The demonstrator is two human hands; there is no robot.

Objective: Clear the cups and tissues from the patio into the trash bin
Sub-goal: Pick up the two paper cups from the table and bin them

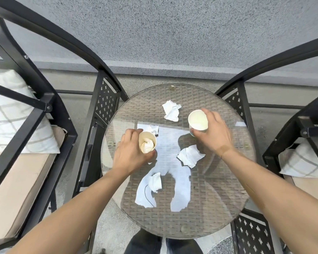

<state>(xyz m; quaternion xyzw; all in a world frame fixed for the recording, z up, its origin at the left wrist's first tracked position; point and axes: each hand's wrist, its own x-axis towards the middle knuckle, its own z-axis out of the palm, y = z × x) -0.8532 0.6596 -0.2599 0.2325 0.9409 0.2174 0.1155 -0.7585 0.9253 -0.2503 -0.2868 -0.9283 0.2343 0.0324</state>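
Left hand (131,153) fingers curled round left cup (147,144), tissue wad (148,146) inside. Right hand (214,133) clamps empty right cup (198,120). Three loose tissues (171,110) on worktop (227,198). Risk: tilted left cup spills wad; squeeze crushes paper.

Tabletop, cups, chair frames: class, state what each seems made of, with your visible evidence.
Tabletop: clear glass over woven wicker; reflections show above the weave. Cups: probably matte paper, with thin rolled rims. Chair frames: apparently black-painted metal, with bolts visible.
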